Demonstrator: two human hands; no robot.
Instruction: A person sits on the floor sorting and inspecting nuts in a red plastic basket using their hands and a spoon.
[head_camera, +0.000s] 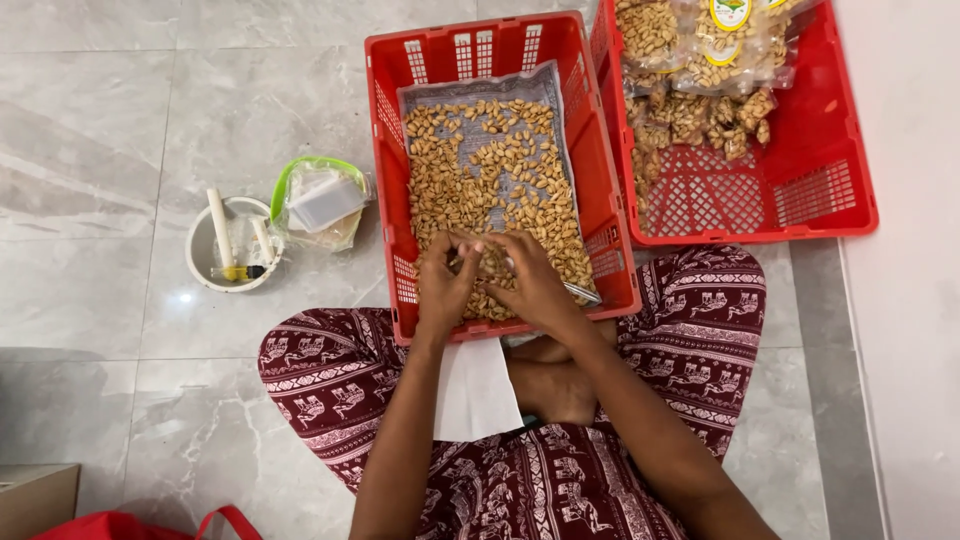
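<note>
A red plastic crate (385, 140) lined with grey paper holds a layer of shelled nuts (490, 170). My left hand (445, 285) and my right hand (530, 280) meet over the crate's near end, fingertips pinched together on a small clear bag (488, 264); nuts show between the fingers. A metal spoon-like piece (582, 292) lies beside my right hand in the crate. I sit cross-legged in patterned maroon trousers with a white paper (475, 390) on my lap.
A second red crate (820, 170) at right holds several sealed clear packets of nuts (700, 70). On the grey marble floor at left stand a white bowl (205, 270) with small tools and a green-rimmed lidded tub (320, 200). A cardboard box (35, 500) sits at bottom left.
</note>
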